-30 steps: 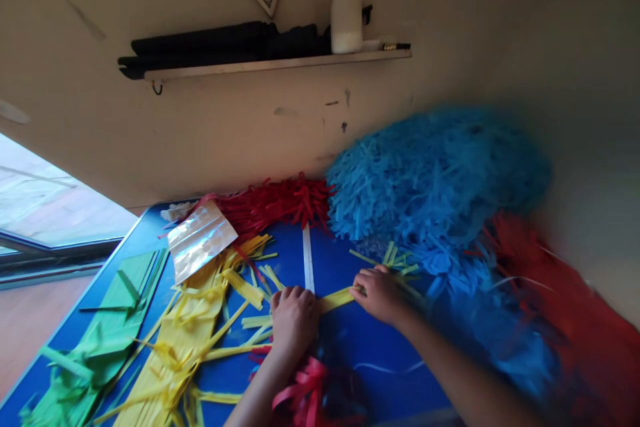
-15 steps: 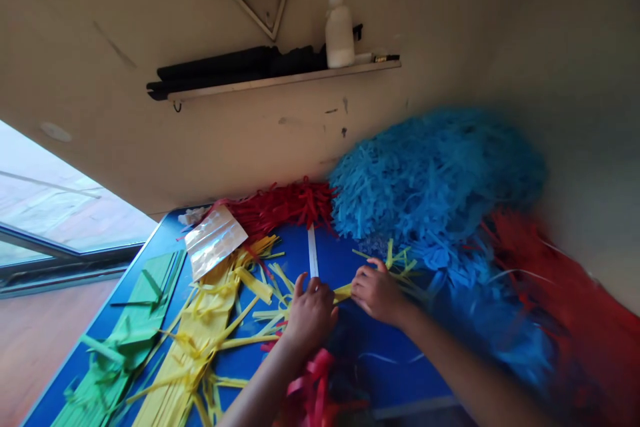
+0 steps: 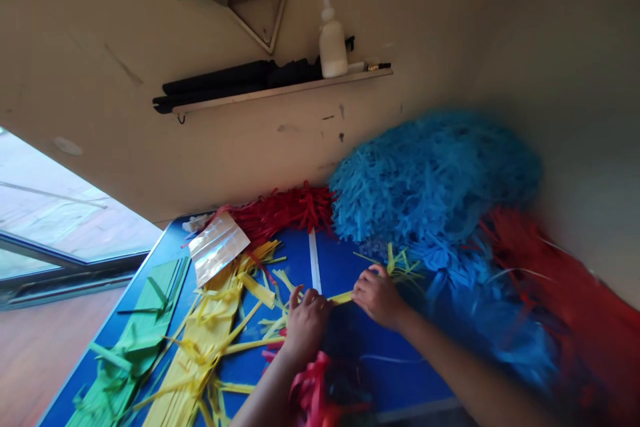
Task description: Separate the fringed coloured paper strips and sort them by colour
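Note:
My left hand (image 3: 306,321) and my right hand (image 3: 377,295) rest close together on the blue table (image 3: 380,367). Between them runs a short yellow paper strip (image 3: 341,297); both hands pinch its ends with curled fingers. A white ruler-like strip (image 3: 315,260) lies on the table just beyond my left hand. Loose yellow strips (image 3: 215,320) spread to the left of it. Thin yellow-green strips (image 3: 400,261) lie right behind my right hand.
A big heap of blue fringed paper (image 3: 435,180) fills the right back corner, with red fringe (image 3: 560,280) beside it and red fringe (image 3: 285,208) at the wall. Green paper (image 3: 135,340) lies far left, a silver foil sheet (image 3: 219,245) near it. A wall shelf (image 3: 280,90) holds a white bottle (image 3: 333,47).
My hands have drawn closer together along the yellow strip, so less of it shows between them. The view has tilted upward a little, showing more of the upper shelf.

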Demonstrator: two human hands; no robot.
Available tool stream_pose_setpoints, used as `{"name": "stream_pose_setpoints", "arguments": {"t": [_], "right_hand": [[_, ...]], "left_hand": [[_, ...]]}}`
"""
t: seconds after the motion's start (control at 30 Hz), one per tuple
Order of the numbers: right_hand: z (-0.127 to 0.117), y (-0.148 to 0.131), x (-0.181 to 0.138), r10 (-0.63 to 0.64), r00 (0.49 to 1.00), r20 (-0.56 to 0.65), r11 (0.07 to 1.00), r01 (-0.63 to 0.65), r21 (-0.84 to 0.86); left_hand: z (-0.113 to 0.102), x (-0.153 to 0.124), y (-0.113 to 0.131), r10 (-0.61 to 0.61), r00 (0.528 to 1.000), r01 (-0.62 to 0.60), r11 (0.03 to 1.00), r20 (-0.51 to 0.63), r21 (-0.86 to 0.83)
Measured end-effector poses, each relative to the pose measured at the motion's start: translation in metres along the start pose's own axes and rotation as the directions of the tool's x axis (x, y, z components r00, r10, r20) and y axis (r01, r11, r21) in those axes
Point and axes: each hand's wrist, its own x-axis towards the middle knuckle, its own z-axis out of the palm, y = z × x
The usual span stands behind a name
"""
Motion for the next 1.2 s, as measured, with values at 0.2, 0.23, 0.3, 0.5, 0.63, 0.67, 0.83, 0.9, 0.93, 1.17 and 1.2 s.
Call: {"name": "stream_pose_setpoints", "arguments": {"t": [0.2,0.23,0.3,0.5,0.63,0.67,0.83,0.9,0.93,1.17,1.2], "right_hand": [[-0.005,0.022,-0.004,0.167,0.984,0.055,0.973,-0.174,0.15],[-0.005,0.025,-0.004,0.187,0.981,0.058,0.968,-0.194,0.158],[-0.006,0.028,-0.004,0.214,0.975,0.059,0.961,-0.221,0.168],[-0.004,0.029,-0.002,0.312,0.949,0.052,0.934,-0.316,0.167],[-0.004,0.025,0.002,0.383,0.922,0.048,0.911,-0.386,0.144],[-0.005,0.024,0.003,0.392,0.919,0.052,0.908,-0.395,0.142],[-0.005,0.022,0.006,0.418,0.906,0.067,0.896,-0.424,0.134],[-0.004,0.022,0.007,0.429,0.9,0.07,0.892,-0.435,0.123],[-0.003,0.022,0.007,0.434,0.898,0.071,0.89,-0.44,0.117],[-0.005,0.019,0.006,0.445,0.893,0.068,0.887,-0.45,0.104],[-0.007,0.018,0.005,0.433,0.899,0.062,0.893,-0.438,0.108]], "left_hand": [[-0.008,-0.008,-0.017,-0.059,0.998,0.062,0.992,0.032,-0.112],[-0.008,-0.008,-0.018,-0.073,0.997,0.078,0.988,0.037,-0.132],[-0.008,-0.008,-0.018,-0.104,0.994,0.11,0.98,0.044,-0.165],[-0.006,0.001,-0.013,-0.201,0.977,0.212,0.959,0.077,-0.19],[-0.007,0.011,-0.012,-0.254,0.96,0.272,0.948,0.121,-0.163],[-0.007,0.014,-0.011,-0.265,0.955,0.284,0.946,0.133,-0.154],[-0.007,0.022,-0.009,-0.301,0.937,0.323,0.94,0.176,-0.11],[-0.005,0.023,-0.008,-0.306,0.935,0.326,0.94,0.177,-0.097],[-0.004,0.024,-0.008,-0.307,0.935,0.326,0.941,0.175,-0.09],[-0.005,0.023,-0.004,-0.268,0.955,0.278,0.958,0.125,-0.066],[-0.005,0.021,-0.002,-0.234,0.965,0.242,0.968,0.12,-0.063]]}}
